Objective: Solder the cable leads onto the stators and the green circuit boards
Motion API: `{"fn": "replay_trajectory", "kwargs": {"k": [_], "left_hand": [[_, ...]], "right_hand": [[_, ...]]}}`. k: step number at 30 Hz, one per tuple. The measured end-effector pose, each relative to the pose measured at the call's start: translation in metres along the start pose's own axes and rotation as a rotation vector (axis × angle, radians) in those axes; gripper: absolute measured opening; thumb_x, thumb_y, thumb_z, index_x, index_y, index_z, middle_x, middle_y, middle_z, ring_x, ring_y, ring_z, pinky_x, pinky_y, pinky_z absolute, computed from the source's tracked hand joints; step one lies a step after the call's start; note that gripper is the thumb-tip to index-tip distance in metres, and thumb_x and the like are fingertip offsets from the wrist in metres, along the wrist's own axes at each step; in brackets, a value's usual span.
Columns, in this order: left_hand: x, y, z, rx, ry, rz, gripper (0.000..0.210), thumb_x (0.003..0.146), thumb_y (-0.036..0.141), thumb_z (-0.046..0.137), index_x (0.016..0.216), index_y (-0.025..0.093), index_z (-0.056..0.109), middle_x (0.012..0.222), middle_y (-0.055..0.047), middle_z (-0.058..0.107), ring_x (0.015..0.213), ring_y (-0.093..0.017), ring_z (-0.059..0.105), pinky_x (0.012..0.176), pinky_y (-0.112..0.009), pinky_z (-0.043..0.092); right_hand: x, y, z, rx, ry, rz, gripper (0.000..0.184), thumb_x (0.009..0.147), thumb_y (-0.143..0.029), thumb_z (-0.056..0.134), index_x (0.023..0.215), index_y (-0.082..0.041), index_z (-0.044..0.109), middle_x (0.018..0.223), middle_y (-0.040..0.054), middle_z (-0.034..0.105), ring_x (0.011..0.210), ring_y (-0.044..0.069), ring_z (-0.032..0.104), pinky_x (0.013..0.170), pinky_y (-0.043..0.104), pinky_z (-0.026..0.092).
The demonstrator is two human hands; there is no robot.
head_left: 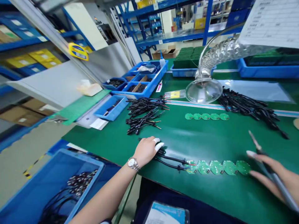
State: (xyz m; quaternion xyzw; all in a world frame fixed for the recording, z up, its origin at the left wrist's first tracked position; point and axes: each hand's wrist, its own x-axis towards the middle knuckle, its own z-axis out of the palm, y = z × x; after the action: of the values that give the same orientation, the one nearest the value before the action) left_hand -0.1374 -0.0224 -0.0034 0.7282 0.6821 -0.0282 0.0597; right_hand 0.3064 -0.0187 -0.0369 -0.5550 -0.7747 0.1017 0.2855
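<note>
My left hand (147, 150), with white finger cots and a wristwatch, is closed over black cables (171, 159) near the table's front edge. Two cable ends with thin coloured wires lie on the leftmost board of a row of round green circuit boards (216, 168). Whether those wires are joined to it I cannot tell. In my right hand (273, 171), also wearing a finger cot, is a soldering iron (255, 140), its tip pointing up and away from the boards. The fingers of that hand are beside the row's right end. A second board row (206, 116) lies farther back.
Black cable bundles lie at left (144, 107) and right (252, 107). A clear fume hood (204, 91) hangs from a foil duct (219, 56). Blue parts trays (149, 90) stand at the back left. A blue bin (58, 155) with cables sits below the table's left edge.
</note>
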Motion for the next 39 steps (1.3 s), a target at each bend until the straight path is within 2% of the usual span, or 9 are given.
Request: {"fn": "replay_trajectory", "kwargs": {"k": [3,7,11,13,17,20,27,34,39], "left_hand": [[0.013,-0.019,0.004,0.071,0.050,-0.126,0.034,0.089,0.039,0.034,0.106,0.022,0.058,0.092,-0.007,0.060,0.073,-0.017,0.060,0.064,-0.026,0.043],[0.045,-0.028,0.003,0.094,0.165,-0.088,0.030,0.086,0.025,0.040,0.111,0.020,0.056,0.109,-0.010,0.055,0.097,-0.022,0.053,0.072,-0.029,0.044],[0.068,-0.032,-0.003,0.072,0.150,0.009,0.023,0.082,0.020,0.045,0.094,0.020,0.064,0.103,-0.008,0.057,0.099,-0.022,0.051,0.083,-0.032,0.043],[0.073,-0.040,-0.009,0.054,0.153,0.023,0.026,0.082,0.019,0.044,0.098,0.022,0.063,0.109,-0.006,0.056,0.103,-0.019,0.050,0.088,-0.029,0.041],[0.084,-0.073,-0.021,0.038,0.161,-0.075,0.045,0.081,0.015,0.040,0.126,0.016,0.043,0.131,-0.008,0.044,0.118,-0.019,0.042,0.099,-0.028,0.033],[0.093,-0.099,-0.021,0.045,0.072,-0.180,0.048,0.075,0.017,0.049,0.123,0.010,0.048,0.122,-0.015,0.054,0.111,-0.026,0.050,0.093,-0.033,0.038],[0.096,-0.131,-0.026,0.006,-0.002,-0.189,0.040,0.078,0.028,0.053,0.115,0.015,0.057,0.113,-0.009,0.062,0.103,-0.021,0.057,0.089,-0.026,0.040],[0.092,-0.145,-0.057,0.020,0.144,-0.268,0.041,0.084,0.030,0.043,0.122,0.019,0.051,0.113,-0.005,0.062,0.103,-0.023,0.056,0.089,-0.029,0.041],[0.091,-0.130,-0.077,0.065,0.293,-0.276,0.043,0.086,0.028,0.037,0.128,0.020,0.046,0.123,-0.008,0.054,0.107,-0.027,0.052,0.093,-0.036,0.037]], "right_hand": [[-0.017,-0.014,0.024,-0.023,-0.101,-0.195,0.058,0.071,-0.046,0.061,0.124,-0.039,0.040,0.111,0.0052,0.062,0.085,0.028,0.065,0.074,0.036,0.057],[-0.020,-0.020,0.029,-0.081,-0.074,-0.150,0.060,0.075,-0.042,0.057,0.128,-0.039,0.032,0.121,0.0047,0.055,0.094,0.029,0.062,0.084,0.038,0.054],[-0.018,-0.022,0.026,-0.076,-0.069,-0.127,0.058,0.076,-0.041,0.056,0.128,-0.037,0.033,0.121,0.0053,0.055,0.092,0.029,0.063,0.084,0.037,0.054],[-0.017,-0.022,0.027,-0.078,-0.056,-0.121,0.056,0.076,-0.041,0.056,0.128,-0.036,0.034,0.120,0.0056,0.056,0.091,0.028,0.063,0.082,0.036,0.055],[-0.018,-0.018,0.031,-0.064,-0.029,-0.129,0.054,0.076,-0.048,0.054,0.125,-0.031,0.038,0.119,0.0062,0.057,0.092,0.027,0.064,0.080,0.037,0.055],[-0.020,-0.014,0.034,-0.067,0.000,-0.150,0.056,0.075,-0.051,0.053,0.122,-0.024,0.042,0.118,0.0073,0.058,0.091,0.026,0.064,0.080,0.037,0.054],[-0.021,-0.012,0.037,-0.068,-0.006,-0.151,0.055,0.076,-0.049,0.054,0.123,-0.023,0.043,0.121,0.0063,0.056,0.095,0.024,0.063,0.083,0.035,0.052],[-0.018,-0.017,0.035,-0.058,-0.001,-0.169,0.053,0.077,-0.047,0.054,0.123,-0.023,0.043,0.118,0.0072,0.057,0.093,0.023,0.063,0.082,0.034,0.053],[-0.017,-0.018,0.035,-0.058,0.003,-0.175,0.052,0.077,-0.047,0.054,0.121,-0.022,0.044,0.117,0.0069,0.058,0.090,0.023,0.064,0.083,0.034,0.052]]}}
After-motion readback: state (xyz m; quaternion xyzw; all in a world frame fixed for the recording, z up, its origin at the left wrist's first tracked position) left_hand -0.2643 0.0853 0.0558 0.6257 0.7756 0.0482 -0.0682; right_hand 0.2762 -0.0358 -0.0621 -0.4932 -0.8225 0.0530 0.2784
